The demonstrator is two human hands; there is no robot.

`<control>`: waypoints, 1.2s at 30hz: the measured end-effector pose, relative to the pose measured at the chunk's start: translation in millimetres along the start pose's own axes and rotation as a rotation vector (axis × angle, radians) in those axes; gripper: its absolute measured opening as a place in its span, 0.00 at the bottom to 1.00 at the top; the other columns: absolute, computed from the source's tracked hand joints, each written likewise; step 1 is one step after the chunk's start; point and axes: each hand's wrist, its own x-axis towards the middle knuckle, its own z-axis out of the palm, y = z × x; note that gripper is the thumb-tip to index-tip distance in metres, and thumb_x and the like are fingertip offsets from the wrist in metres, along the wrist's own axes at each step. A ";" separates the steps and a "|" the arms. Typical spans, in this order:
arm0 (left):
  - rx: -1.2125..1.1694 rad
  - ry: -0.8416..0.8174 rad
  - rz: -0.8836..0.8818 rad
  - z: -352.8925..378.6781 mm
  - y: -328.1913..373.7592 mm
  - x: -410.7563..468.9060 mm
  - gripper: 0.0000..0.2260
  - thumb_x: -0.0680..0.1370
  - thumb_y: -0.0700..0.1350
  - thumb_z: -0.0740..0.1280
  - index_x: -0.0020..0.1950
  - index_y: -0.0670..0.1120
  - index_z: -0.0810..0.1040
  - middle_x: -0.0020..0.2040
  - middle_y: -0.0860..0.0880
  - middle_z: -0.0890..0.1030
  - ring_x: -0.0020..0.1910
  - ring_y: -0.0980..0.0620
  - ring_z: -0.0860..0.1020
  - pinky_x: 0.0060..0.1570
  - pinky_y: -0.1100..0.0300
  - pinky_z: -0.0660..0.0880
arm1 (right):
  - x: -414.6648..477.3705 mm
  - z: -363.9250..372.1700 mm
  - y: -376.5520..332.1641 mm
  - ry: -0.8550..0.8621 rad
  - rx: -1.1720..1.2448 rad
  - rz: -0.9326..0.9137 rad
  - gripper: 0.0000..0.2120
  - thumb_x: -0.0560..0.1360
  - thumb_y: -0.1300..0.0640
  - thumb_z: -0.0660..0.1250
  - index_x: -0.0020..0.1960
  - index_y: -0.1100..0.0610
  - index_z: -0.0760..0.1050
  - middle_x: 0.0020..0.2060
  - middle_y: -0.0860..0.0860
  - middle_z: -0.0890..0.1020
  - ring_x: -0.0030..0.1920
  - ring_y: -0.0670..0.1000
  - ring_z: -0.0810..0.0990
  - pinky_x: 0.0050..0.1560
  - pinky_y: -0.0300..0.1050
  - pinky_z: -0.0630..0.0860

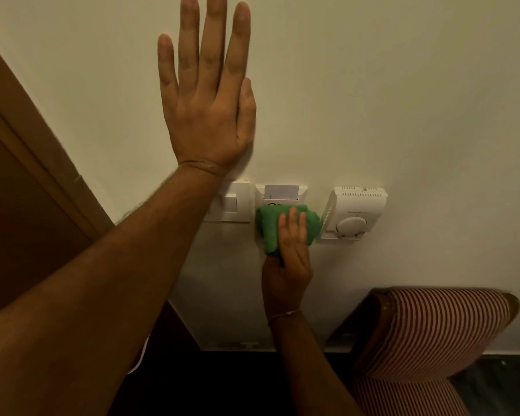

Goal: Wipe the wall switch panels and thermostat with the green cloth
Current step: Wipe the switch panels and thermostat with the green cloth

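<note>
My left hand (206, 94) lies flat on the cream wall above the panels, fingers spread and holding nothing. Its forearm hides part of the white light switch panel (233, 204). My right hand (290, 250) presses a bunched green cloth (269, 226) against the lower half of the middle key-card panel (281, 193), where a white card stands in the slot. The white thermostat (354, 213) with a round dial sits just right of the cloth, apart from my fingers.
A brown wooden door frame (33, 163) runs along the left. A chair with red-and-white striped upholstery (433, 331) stands against the wall at the lower right. A white skirting board (240, 345) meets the dark floor below.
</note>
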 end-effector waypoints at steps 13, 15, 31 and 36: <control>-0.095 0.043 0.046 19.2 -6.8 -4.1 0.30 0.92 0.51 0.51 0.94 0.50 0.47 0.87 0.38 0.64 0.86 0.34 0.63 0.86 0.31 0.59 | 8.3 -3.4 -0.9 -0.133 -0.055 -0.238 0.23 0.81 0.75 0.62 0.72 0.61 0.77 0.73 0.58 0.78 0.78 0.59 0.73 0.77 0.62 0.73; -0.142 0.043 0.046 25.5 -6.0 -6.3 0.30 0.92 0.51 0.48 0.91 0.57 0.36 0.88 0.41 0.59 0.90 0.37 0.61 0.87 0.30 0.57 | 11.8 -14.9 9.4 -0.059 -0.057 -0.153 0.29 0.76 0.80 0.60 0.73 0.61 0.75 0.74 0.58 0.76 0.80 0.56 0.70 0.78 0.63 0.71; -0.144 0.013 0.023 30.5 -10.8 -3.1 0.33 0.90 0.52 0.51 0.94 0.54 0.42 0.92 0.53 0.38 0.92 0.49 0.39 0.90 0.43 0.40 | 19.2 -7.4 8.0 -0.211 -0.057 -0.330 0.21 0.86 0.66 0.54 0.75 0.60 0.75 0.78 0.55 0.72 0.83 0.59 0.66 0.82 0.62 0.65; -0.144 -0.004 0.015 21.2 -5.7 -2.6 0.34 0.90 0.51 0.53 0.92 0.55 0.39 0.90 0.55 0.34 0.91 0.51 0.35 0.90 0.44 0.40 | 14.2 -10.0 18.0 -0.052 -0.053 -0.120 0.29 0.78 0.78 0.60 0.77 0.63 0.70 0.79 0.59 0.69 0.84 0.60 0.62 0.82 0.64 0.65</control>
